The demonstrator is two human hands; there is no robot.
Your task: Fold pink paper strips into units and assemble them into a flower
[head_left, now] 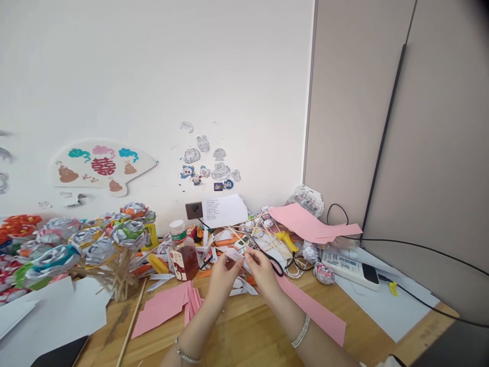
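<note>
My left hand and my right hand meet over the middle of the wooden table, fingertips pinched close together. Between them is a small pale paper strip, partly covered by the fingers. Whether it has a fold is too small to tell. Below and left of my left hand lie cut pink paper pieces, some in a fanned stack. A long pink paper strip passes under my right forearm. White paper scraps lie just beneath both hands.
Paper flowers on sticks crowd the left side. A bottle of reddish liquid stands near the wall. Pink sheets lie over clutter at the back right, beside a white power strip with black cables. A thin wooden stick lies at front left.
</note>
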